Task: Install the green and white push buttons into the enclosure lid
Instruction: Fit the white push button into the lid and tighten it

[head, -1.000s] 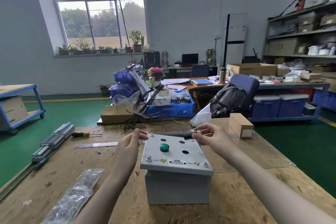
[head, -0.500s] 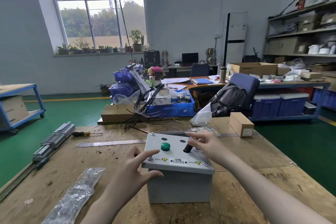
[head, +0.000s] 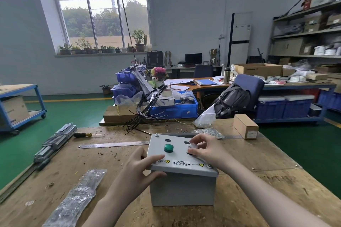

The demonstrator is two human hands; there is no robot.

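A grey metal enclosure (head: 182, 190) stands on the wooden bench, its lid (head: 160, 142) lying slightly askew on top. The green push button (head: 168, 148) sits in the lid's front left hole. Two round holes further back are bare. My right hand (head: 206, 150) pinches the white push button (head: 191, 146) at the front right hole; its lower part is hidden by my fingers. My left hand (head: 138, 169) grips the lid's front left corner, thumb on top, fingers under the edge.
A clear plastic bag (head: 75, 197) lies at the front left. A steel ruler (head: 112, 144), a screwdriver (head: 86, 135) and metal rails (head: 55, 140) lie to the left. A small cardboard box (head: 245, 126) and a bag of parts (head: 212, 131) sit behind the enclosure.
My right hand brought the white button down from the lid's back edge to the front right hole. My left hand moved from the lid's left side to its front left corner.
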